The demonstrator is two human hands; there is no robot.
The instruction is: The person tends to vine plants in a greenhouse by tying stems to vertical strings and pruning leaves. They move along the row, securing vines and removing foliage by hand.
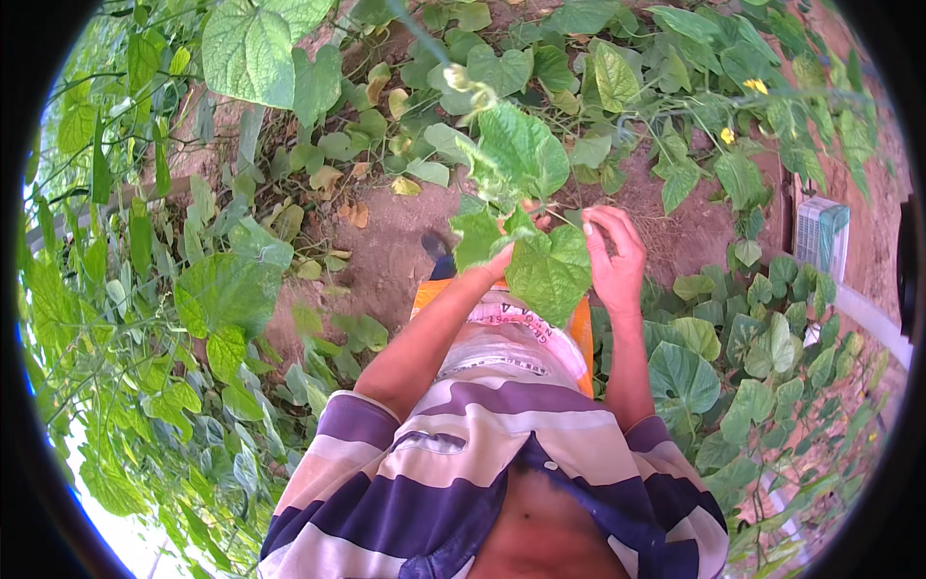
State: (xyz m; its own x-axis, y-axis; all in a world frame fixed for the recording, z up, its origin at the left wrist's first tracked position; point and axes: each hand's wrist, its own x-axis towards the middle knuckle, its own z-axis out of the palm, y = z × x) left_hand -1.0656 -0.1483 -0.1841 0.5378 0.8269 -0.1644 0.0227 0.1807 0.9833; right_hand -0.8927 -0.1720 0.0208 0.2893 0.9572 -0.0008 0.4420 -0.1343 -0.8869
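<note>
A climbing vine shoot [522, 150] with broad green leaves, likely cucumber, rises in front of my body. Among its leaves, my left hand [500, 262] grips the vine, its fingers mostly hidden by foliage. To the right, my right hand [616, 250] has its thumb and fingertips together at a thin stem or tendril [561, 216] reaching out from the shoot. One large leaf [551, 271] hangs between the two hands and covers part of the view below them. Above the shoot, a pale curled tip [463, 78] meets a blurred string [419, 32].
Dense vines [94, 289] climb on the left. Low leafy plants [752, 354] grow at right, with small yellow flowers [727, 135] above. Bare soil [383, 231] shows below. A white-and-green box [822, 235] stands near a pale pipe [875, 322]. A printed sack [499, 347] wraps my waist.
</note>
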